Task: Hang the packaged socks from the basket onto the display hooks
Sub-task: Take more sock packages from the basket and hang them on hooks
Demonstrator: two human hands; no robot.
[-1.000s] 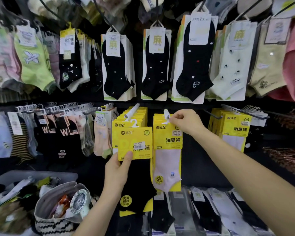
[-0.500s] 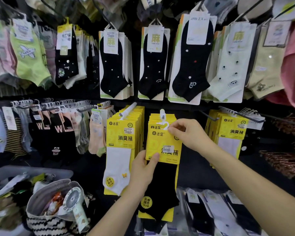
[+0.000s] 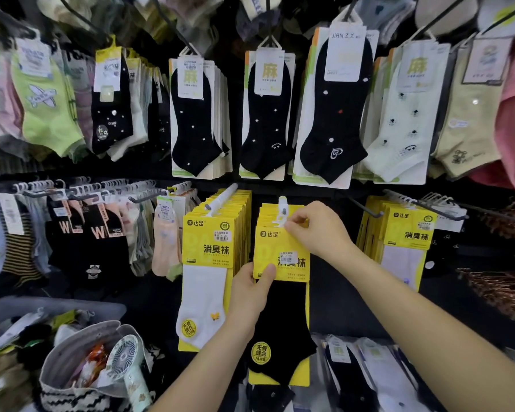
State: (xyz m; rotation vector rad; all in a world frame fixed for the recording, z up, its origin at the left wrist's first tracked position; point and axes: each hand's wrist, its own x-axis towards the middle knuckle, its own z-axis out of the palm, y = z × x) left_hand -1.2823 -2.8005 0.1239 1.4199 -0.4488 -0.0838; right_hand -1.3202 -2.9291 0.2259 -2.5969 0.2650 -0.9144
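A yellow-carded pack of black socks (image 3: 280, 328) hangs in front of the middle stack of yellow packs, under a white-tipped display hook (image 3: 282, 203). My left hand (image 3: 252, 292) grips the lower left edge of its yellow card, thumb on the front. My right hand (image 3: 317, 230) pinches the white plastic hanger at the top of the card, right at the hook's tip. Whether the hanger sits on the hook is hidden by my fingers. A grey basket (image 3: 54, 307) with loose packs sits at lower left.
A stack of yellow packs with white socks (image 3: 208, 263) hangs on the hook to the left, another yellow stack (image 3: 408, 230) to the right. Rows of socks fill the wall above. A fabric bag with a handheld fan (image 3: 122, 358) stands at lower left. Bare hooks (image 3: 500, 281) jut out at right.
My left hand carried the black sock pack from in front of the left hook over to the middle hook. My right hand stayed at the middle hook and now pinches the pack's hanger.
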